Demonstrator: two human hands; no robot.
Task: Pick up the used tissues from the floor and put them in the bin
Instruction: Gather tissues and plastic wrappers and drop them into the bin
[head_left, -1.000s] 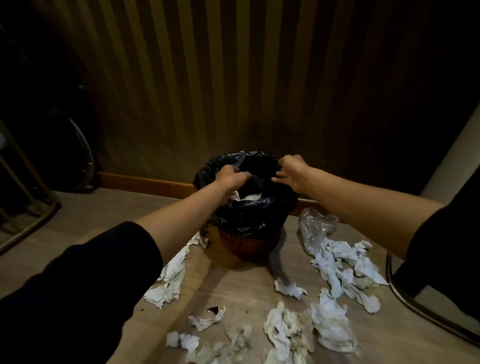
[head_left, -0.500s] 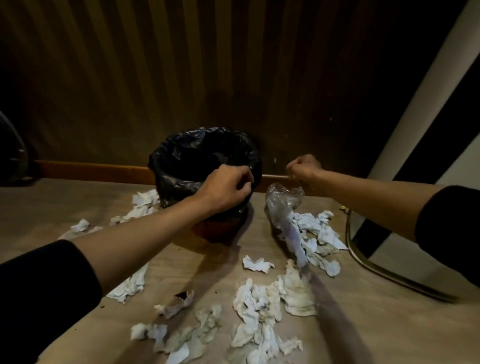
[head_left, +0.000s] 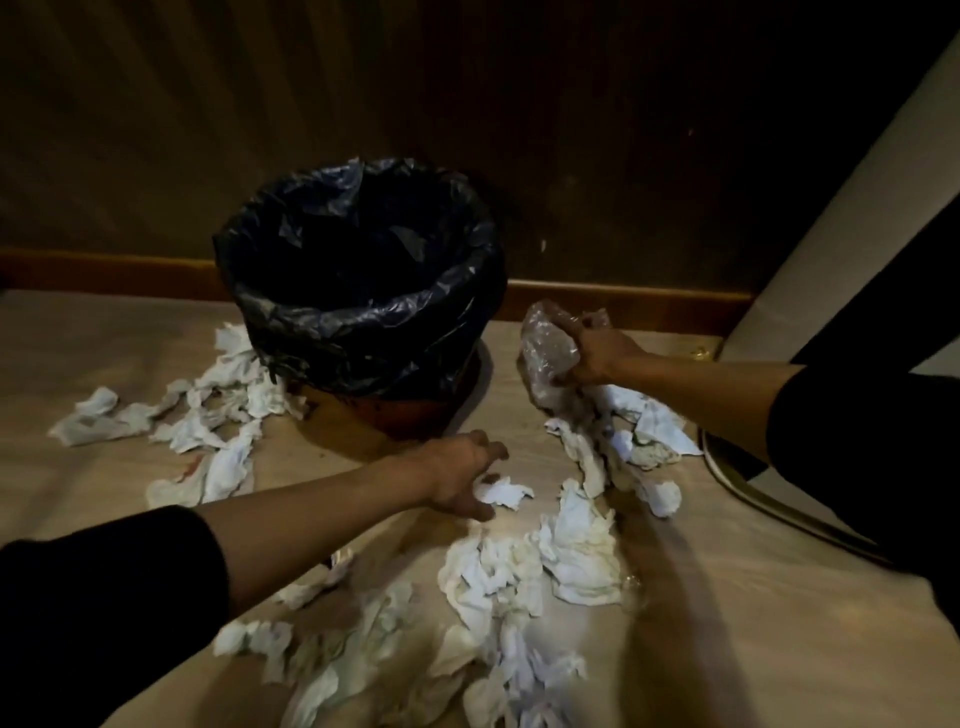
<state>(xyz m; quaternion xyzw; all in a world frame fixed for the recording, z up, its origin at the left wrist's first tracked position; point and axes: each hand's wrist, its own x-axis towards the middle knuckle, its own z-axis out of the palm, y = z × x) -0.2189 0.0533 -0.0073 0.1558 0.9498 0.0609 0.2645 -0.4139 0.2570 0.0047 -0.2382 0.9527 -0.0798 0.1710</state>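
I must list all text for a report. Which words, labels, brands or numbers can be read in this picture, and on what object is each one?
None can be read. The bin, its black liner, the clear plastic bag and the tissues show no letters or numbers; faint marks on some tissues are too blurred to tell.

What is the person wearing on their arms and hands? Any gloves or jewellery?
Both arms wear black sleeves pushed up, leaving the forearms bare. The left sleeve ends short of the elbow; the right sleeve ends likewise. The left hand and right hand are bare: no gloves, and no rings or watch that I can make out.
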